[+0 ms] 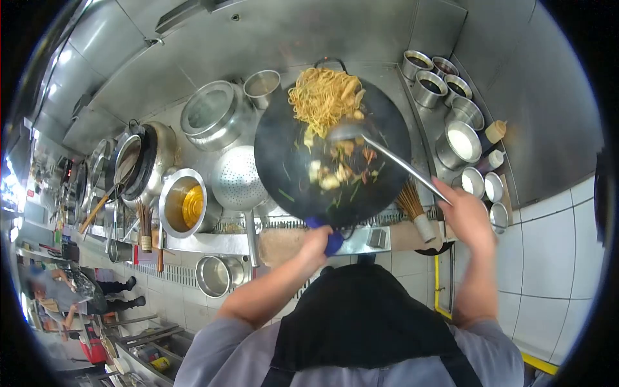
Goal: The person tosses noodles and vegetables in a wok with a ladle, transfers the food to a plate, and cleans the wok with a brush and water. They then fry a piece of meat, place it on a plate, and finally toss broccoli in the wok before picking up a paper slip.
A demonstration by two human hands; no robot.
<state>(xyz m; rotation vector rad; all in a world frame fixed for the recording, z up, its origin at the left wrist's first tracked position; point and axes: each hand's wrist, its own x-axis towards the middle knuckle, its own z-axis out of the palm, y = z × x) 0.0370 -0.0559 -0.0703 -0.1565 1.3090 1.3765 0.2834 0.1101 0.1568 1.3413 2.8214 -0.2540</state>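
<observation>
A large black wok (274, 161) sits in front of me, tilted toward me. Yellow noodles (322, 97) lie against its far side, with chopped vegetables and other pieces (332, 174) lower down. My right hand (465, 216) is closed around the long handle of a metal ladle (403, 162), whose bowl rests among the food just below the noodles. At the wok's near rim, my left hand (318, 244) is closed on a blue cloth (334, 241), beside the near wok handle (348, 232). How far the cloth wraps the rim is hidden.
A perforated strainer (238, 177) and a pot of yellow oil (169, 216) stand left of the wok. Right of it are a bamboo brush (416, 209) and several seasoning containers (458, 143). Another person (71, 290) is at the far left.
</observation>
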